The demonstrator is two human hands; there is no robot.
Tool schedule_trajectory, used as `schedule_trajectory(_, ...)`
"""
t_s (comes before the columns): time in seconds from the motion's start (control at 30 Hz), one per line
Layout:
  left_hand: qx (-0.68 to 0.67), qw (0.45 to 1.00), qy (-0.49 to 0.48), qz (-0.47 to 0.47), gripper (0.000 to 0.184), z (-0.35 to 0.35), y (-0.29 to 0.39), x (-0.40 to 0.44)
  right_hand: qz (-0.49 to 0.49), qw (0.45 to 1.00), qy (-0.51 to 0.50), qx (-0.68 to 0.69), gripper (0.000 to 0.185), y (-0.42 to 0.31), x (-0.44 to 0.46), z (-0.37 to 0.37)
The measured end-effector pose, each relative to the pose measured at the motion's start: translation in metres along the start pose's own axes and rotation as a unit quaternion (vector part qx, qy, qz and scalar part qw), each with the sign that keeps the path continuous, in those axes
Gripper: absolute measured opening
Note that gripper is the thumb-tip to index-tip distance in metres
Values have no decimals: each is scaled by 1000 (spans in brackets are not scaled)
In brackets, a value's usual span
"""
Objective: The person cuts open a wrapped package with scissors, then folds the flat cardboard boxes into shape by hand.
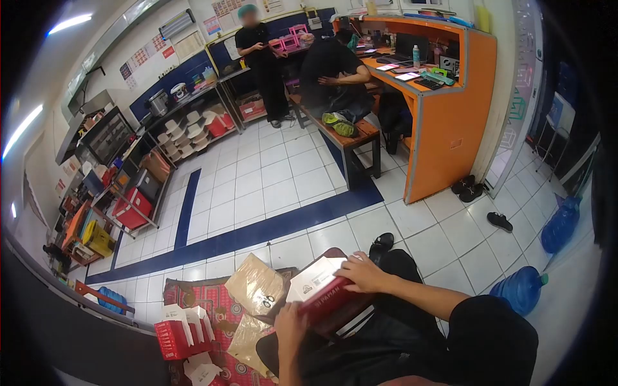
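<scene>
A red and white cardboard box (320, 302) with printed lettering lies across my lap, its white flap facing up. My left hand (291, 325) grips its near left corner, fingers curled on the edge. At the far right end, my right hand (362, 273) holds the top edge with bent fingers. Just left of the box sits a brown carton (257, 287) with a handwritten mark on it. A plastic-wrapped pack (250, 341) lies below that carton, partly hidden by my knee. Folded red and white boxes (185, 331) stand grouped on the patterned mat at the lower left.
The red patterned mat (221, 320) covers the floor ahead. Blue water jugs (520, 289) stand at right. Beyond are an orange counter (450, 122), a wooden bench (351, 138) with a bent-over person (331, 71), and another person (257, 58) standing by the shelves.
</scene>
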State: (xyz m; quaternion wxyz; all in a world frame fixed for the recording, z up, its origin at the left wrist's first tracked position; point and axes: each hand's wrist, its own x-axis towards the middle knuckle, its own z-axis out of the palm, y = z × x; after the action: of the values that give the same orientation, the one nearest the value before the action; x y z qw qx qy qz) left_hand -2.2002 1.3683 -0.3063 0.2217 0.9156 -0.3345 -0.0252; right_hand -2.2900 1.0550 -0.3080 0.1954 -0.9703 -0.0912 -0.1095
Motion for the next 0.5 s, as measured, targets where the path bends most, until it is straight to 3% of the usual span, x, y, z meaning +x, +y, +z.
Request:
schedule_trajectory(0.03, -63, 997, -16, -33, 37, -7, 6, -13, 1, 997, -71, -21, 49, -2, -8, -10)
schedule_trajectory(0.07, -64, 997, -16, -32, 37, -15, 11, -25, -13, 997, -72, -8, 37, -2, -18, -8)
schedule_trajectory(0.13, -254, 962, -14, -96, 27, -25, 16, -46, 5, 993, -113, 11, 38, -9, -40, -6)
schedule_trajectory(0.17, -254, 962, -14, -97, 27, -16, 11, -55, 20, 987, -155, 30, 39, -12, -50, -3)
schedule_trajectory(0.23, -281, 934, 190, -116, 35, 20, -4, -76, 19, 990, -133, 32, 42, -20, -75, 12)
schedule_trajectory(0.27, -280, 933, 191, -118, 35, 49, -20, -85, 19, 993, -109, 35, 44, -25, -86, 20)
schedule_trajectory(0.33, -375, 873, 188, -247, 58, 99, -49, -97, 26, 995, -98, 21, 48, -39, -103, 26)
schedule_trajectory(0.37, -373, 873, 189, -250, 58, 100, -44, -97, 34, 996, -87, 8, 52, -46, -109, 25)
schedule_trajectory(0.43, -470, 805, 22, -362, 73, 92, -28, -95, 42, 994, -95, 16, 56, -57, -117, 28)
schedule_trajectory(0.5, -458, 825, 13, -331, 76, 96, -25, -91, 54, 995, -83, 4, 58, -60, -120, 33)
